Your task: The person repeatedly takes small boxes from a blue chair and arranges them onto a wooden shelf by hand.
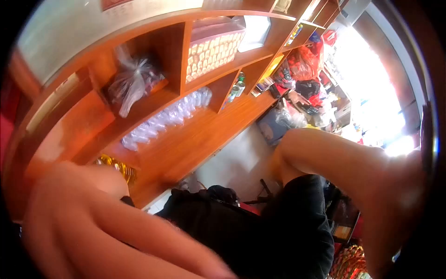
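Note:
My left hand (88,223) fills the lower left, very close to the camera and blurred. Its fingers stretch toward the bottom edge, where the tips are cut off; I see nothing held in them. On the right, my bent right arm comes out of a black sleeve and runs up toward the camera. The part nearest my right hand (399,190) is dark and smeared at the frame's edge, so its fingers cannot be made out. Below, black clothing (209,223) covers my body.
Wooden shelving (186,135) holds a tied plastic bag (134,81), a box of pale rolled pieces (216,51), a row of clear-wrapped items (167,116) and a green bottle (240,84). Bags (304,63) are piled beside a bright opening. Grey floor (237,158) shows below.

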`<move>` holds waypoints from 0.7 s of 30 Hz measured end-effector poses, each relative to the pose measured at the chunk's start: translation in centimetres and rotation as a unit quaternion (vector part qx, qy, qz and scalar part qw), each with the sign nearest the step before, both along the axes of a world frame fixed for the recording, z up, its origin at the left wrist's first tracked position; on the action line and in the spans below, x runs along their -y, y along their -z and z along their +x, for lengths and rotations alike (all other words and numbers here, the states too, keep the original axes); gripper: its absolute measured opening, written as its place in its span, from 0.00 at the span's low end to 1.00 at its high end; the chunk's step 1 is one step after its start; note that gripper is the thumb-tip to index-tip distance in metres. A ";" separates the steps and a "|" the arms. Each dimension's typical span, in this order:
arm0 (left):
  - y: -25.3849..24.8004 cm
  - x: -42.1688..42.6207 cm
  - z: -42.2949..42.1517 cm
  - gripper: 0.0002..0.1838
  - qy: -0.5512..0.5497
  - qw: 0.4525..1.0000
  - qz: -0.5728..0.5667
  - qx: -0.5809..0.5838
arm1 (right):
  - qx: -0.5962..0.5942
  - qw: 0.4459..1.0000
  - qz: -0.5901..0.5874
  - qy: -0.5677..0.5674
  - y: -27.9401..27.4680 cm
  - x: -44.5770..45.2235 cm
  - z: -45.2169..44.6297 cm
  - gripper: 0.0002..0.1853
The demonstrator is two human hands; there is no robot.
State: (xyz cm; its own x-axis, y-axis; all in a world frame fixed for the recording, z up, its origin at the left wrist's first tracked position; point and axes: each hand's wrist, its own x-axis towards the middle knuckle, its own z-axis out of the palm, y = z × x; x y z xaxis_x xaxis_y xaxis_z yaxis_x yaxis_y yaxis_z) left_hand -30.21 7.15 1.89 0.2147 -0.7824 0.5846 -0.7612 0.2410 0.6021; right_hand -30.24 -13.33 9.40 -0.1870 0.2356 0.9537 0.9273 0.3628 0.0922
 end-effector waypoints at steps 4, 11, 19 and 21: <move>0.0 1.9 5.8 0.20 -0.016 1.000 0.025 -0.009 | 0.003 1.000 -0.006 -0.020 -0.2 3.0 6.4 0.04; 0.1 6.7 14.7 0.19 -0.092 0.994 0.062 -0.015 | -0.035 0.995 -0.022 -0.086 1.3 6.2 18.5 0.06; -2.6 9.9 24.0 0.18 -0.235 0.959 0.159 -0.025 | -0.043 0.970 0.002 -0.240 3.2 8.3 33.6 0.09; -2.9 10.1 24.8 0.18 -0.271 0.946 0.175 -0.036 | -0.054 0.959 0.012 -0.277 4.0 7.7 36.2 0.10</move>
State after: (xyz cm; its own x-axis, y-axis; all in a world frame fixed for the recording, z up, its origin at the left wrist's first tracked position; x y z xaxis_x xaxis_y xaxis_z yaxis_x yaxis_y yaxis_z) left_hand -5.43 -2.95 4.79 0.6687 -0.6892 0.2791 -0.6704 -0.3965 0.6272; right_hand 5.93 -20.98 5.42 -0.1767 0.1073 0.9784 0.5969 0.8020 0.0199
